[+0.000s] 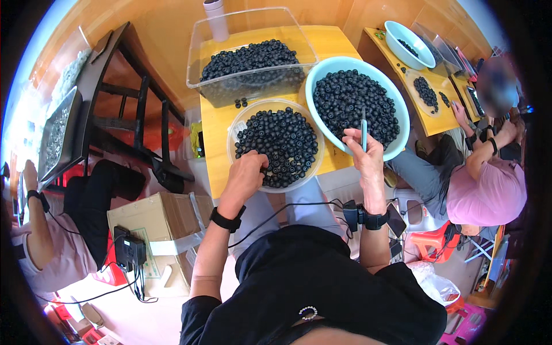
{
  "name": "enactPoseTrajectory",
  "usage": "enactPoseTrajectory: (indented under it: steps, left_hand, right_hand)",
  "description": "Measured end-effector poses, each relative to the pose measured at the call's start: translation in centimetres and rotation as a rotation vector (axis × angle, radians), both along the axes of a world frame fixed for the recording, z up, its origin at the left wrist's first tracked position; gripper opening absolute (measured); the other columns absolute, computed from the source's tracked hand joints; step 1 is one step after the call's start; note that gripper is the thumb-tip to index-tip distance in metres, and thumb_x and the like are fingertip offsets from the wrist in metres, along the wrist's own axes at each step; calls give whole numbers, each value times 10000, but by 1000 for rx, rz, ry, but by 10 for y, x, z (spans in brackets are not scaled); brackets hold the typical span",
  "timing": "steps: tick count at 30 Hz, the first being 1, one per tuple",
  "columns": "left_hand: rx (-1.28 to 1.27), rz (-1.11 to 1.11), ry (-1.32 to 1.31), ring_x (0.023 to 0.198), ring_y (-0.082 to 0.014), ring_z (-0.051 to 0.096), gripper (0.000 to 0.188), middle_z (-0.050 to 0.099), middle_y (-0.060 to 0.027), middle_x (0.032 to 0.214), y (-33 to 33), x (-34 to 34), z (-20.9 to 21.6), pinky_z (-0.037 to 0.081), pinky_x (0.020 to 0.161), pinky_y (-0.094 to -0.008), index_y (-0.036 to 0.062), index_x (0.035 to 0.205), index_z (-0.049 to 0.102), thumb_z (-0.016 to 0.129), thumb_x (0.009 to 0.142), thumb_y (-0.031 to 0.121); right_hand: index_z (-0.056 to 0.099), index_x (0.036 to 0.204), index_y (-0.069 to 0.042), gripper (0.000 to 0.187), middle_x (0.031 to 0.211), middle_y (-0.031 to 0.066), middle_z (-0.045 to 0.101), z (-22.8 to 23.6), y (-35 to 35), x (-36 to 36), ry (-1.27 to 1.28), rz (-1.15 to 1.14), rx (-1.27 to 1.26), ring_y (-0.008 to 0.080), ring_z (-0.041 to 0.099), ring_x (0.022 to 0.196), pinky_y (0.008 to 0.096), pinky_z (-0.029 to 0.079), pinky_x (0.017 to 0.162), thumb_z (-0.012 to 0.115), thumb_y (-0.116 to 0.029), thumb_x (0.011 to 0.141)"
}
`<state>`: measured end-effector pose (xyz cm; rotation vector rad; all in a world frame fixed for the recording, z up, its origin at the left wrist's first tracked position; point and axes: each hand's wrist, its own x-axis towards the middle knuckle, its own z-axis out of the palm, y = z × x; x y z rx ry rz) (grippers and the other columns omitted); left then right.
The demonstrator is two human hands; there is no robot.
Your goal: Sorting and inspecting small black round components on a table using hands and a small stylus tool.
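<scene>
My left hand (248, 174) is closed at the left edge of a round clear tray (232, 135), its fingertips against the small black ring-like pieces (280, 146) heaped there. Whatever it pinches is hidden by the fingers. My right hand (367, 158) grips a slim tool with a light blue handle (364, 133) and a thin grey upright tip, perhaps a knife. It is over the near rim of a light blue basin (401, 138), which is full of the same round black pieces (353, 100). Both wrists wear black bands.
Behind the tray, a clear plastic bin (253, 76) of black pieces stands on the yellow table (219, 167). A few loose pieces (241, 103) lie between them. A cardboard box (146, 218) is at left. People sit on both sides. A black cable (276, 210) crosses my lap.
</scene>
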<state>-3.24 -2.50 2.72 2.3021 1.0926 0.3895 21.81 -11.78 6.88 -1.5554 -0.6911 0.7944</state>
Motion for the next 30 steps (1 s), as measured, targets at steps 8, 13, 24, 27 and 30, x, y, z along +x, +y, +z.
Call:
enactPoseTrajectory:
  steps: [8, 13, 24, 27, 30]
  left_hand:
    - [-194, -27, -97, 725, -277, 617, 152, 596, -129, 801, 2, 0, 5, 486, 635, -369, 6, 792, 589, 662, 662, -25]
    - [-635, 79, -624, 739, -186, 657, 113, 645, -114, 879, 0, -5, 2, 525, 645, -278, 1, 844, 564, 638, 762, -24]
    - [-1329, -92, -1475, 843, -162, 650, 180, 617, -118, 978, -29, 8, 14, 568, 742, -267, 4, 1029, 578, 591, 852, 36]
    - [-1337, -107, -1506, 827, -161, 631, 209, 608, -145, 986, -30, 12, 15, 571, 723, -249, -19, 1056, 575, 586, 854, 29]
    - [-1338, -85, -1516, 815, -152, 631, 230, 612, -140, 985, -30, 13, 16, 569, 713, -250, -21, 1079, 579, 587, 854, 29]
  right_hand:
    - [668, 967, 12, 177, 822, 0, 618, -8, 1, 2, -55, -35, 41, 59, 526, 756, 200, 415, 703, 638, -46, 802]
    - [664, 970, 20, 178, 820, 8, 623, -2, 2, -1, -97, -7, 25, 68, 534, 763, 214, 424, 705, 626, -47, 809]
    - [637, 1031, 13, 240, 758, 76, 598, 21, -20, -56, -438, 368, 202, 135, 546, 649, 259, 424, 569, 591, -146, 859]
    - [653, 993, 1, 223, 757, 115, 630, 25, -17, -62, -529, 439, 298, 128, 555, 551, 277, 409, 453, 665, -129, 812]
    - [662, 959, -11, 197, 716, 103, 622, 31, -18, -59, -677, 499, 235, 167, 550, 511, 295, 411, 458, 670, -135, 806]
